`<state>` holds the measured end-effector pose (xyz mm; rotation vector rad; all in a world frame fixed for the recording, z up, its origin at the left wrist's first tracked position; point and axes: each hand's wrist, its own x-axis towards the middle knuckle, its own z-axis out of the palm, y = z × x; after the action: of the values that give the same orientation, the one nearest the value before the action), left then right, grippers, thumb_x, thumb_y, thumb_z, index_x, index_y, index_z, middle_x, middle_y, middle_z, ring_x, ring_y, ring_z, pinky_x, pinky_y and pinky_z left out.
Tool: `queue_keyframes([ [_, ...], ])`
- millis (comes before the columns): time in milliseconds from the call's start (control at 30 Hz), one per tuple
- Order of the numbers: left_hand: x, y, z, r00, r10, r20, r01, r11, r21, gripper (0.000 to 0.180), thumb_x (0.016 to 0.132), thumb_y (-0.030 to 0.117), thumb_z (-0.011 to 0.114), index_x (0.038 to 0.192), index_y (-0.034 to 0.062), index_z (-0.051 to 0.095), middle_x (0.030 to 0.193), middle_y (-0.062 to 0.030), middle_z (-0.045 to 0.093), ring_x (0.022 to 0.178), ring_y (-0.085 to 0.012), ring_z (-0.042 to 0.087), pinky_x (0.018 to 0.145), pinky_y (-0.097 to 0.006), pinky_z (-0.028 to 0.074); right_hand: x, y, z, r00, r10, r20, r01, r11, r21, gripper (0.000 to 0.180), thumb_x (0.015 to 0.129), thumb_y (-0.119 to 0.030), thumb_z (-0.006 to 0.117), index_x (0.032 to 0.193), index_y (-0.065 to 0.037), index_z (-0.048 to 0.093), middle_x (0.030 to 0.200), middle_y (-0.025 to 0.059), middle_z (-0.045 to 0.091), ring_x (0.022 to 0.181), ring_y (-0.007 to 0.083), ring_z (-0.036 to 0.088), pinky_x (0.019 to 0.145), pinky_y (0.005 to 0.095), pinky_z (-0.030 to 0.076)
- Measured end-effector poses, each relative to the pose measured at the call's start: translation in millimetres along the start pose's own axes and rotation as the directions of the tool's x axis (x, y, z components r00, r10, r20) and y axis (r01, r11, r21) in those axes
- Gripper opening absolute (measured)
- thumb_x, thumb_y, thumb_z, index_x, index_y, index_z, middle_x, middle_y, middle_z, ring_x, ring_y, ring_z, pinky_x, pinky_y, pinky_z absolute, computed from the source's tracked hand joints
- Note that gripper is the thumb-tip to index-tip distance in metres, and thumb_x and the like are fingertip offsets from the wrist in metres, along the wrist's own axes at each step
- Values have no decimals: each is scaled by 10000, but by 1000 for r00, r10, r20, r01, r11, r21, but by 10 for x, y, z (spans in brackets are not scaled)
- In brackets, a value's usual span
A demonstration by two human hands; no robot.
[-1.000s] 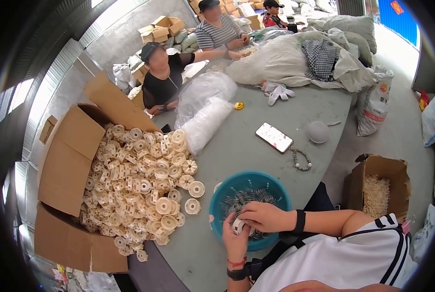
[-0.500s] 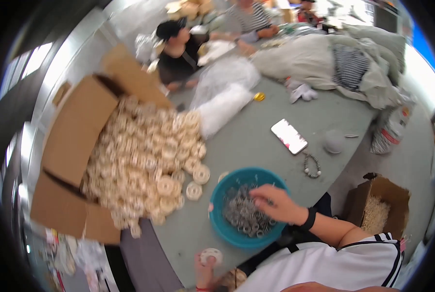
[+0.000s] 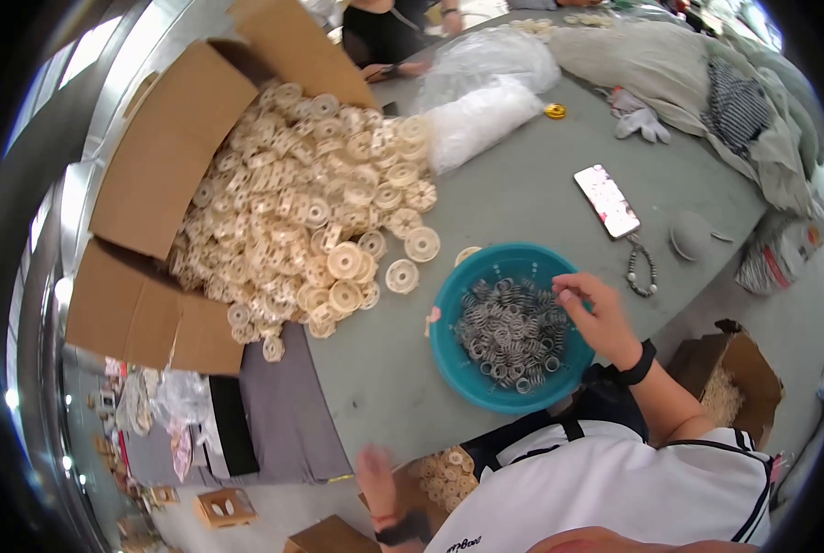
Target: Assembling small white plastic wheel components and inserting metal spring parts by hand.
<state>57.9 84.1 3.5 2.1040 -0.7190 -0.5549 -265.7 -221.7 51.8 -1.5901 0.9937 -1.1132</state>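
Observation:
My right hand (image 3: pixel 598 318) is over the right rim of a teal plastic basin (image 3: pixel 449 359). Its thumb and fingertips are pinched together; whatever may be between them is too small to make out. Inside the basin lies a heap of small metal coil springs (image 3: pixel 513 332). My left hand (image 3: pixel 376 475), smeared by motion, is low at the table's near edge, beside a box of cream plastic parts (image 3: pixel 447 479). I see no disc in it, but its fingers are too blurred to read. A large pile of cream plastic spools (image 3: pixel 320 203) spreads left of the basin.
A tipped cardboard box (image 3: pixel 168 152) backs the pile. Clear plastic bags (image 3: pixel 485 120), a phone (image 3: pixel 607 201) with a beaded strap (image 3: pixel 642 272), a grey cup-shaped piece (image 3: pixel 690 236) and a glove (image 3: pixel 642 124) lie on the table. Another person's arm (image 3: pixel 398 70) shows beyond.
The head view has shifted. My left hand held a round cream disc before; the disc no longer shows there. My right hand has risen from the springs to the basin's right rim.

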Motion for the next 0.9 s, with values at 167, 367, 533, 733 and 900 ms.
queue_keyframes([
  [167,1465,1153,800,867,400,297,-421,907,10,414,877,158,599,1212,-46,467,1105,-163,586,1001,-243,575,860,-336,460,-235,-31,94,984,-169,60,175,977,-119,184,852,-71,576,1030,-38,603,874,116,594,773,255,600,695,333,486],
  [367,2566,1176,1674,712,536,453,-702,535,471,558,782,181,664,1260,-12,449,1320,-236,414,1259,-404,334,1049,-471,284,-475,-126,92,927,-302,221,340,926,-163,182,894,-148,524,1036,-56,590,892,111,551,839,288,572,730,374,473],
  [533,2502,1079,1835,704,573,419,-709,543,449,518,791,173,641,1216,-58,454,1249,-248,465,1214,-421,365,1023,-476,308,-545,-110,-58,945,-257,201,298,929,-217,195,906,-139,504,1065,-54,578,896,109,544,852,286,566,736,378,470],
  [733,1690,1482,1147,986,166,2,-126,758,-640,353,807,160,603,1059,-73,519,1068,-223,564,953,-354,556,894,-442,416,-361,-164,58,912,-309,269,359,919,-162,232,904,-129,503,1112,-45,562,931,114,544,886,289,561,761,378,464],
  [900,492,2094,1047,804,344,484,115,709,-695,408,965,323,459,1243,25,467,1049,-97,579,876,-202,580,700,-291,492,-199,-316,442,826,-521,214,554,820,-142,421,912,-201,519,1272,4,441,1175,171,496,959,310,557,825,358,475],
])
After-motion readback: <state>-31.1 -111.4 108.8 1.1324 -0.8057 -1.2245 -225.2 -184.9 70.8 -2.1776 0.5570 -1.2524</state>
